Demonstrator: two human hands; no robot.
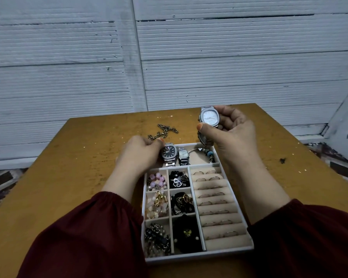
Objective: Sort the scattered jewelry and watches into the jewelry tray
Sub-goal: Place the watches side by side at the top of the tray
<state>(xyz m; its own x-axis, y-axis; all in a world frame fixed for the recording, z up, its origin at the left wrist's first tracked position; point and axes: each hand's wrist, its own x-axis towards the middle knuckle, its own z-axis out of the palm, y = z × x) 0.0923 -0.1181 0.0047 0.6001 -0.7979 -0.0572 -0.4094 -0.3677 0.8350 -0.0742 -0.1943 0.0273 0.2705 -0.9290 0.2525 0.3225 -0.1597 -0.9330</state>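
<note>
From the head view, the sorting looks mostly done. The jewelry tray (199,256) sits on the counter (68,177) between the person's forearms, and nearly every section holds something. The six small compartments on its left side carry beads, dark tangled pieces and gold-toned bits. Down the right side, the padded rolls hold rings (213,197) in pairs, though the nearest roll looks bare.

In the long far compartment lie a dark-faced watch (169,152), a small silver watch (183,156) just beside it, and a beaded bracelet (208,154) at the right end.

The right hand (231,133) holds a white-faced watch (209,116) up above the tray's far right corner, its grip pinching the case between thumb and curled fingers while the band hangs down behind the thumb. This watch is not yet in the tray.

The left hand (141,152) is at the far compartment's left end, fingers curled and the thumb tip touching the dark-faced watch near its upper strap. Whether that grip pinches the watch or only steadies it, I cannot tell.

Two things appear to be left. One is the held watch, which would likely go into the far compartment, where the open space is between the silver watch and the bracelet. The other is a dark link chain (165,131) lying loose on the counter beyond the tray, near the left hand.
</note>
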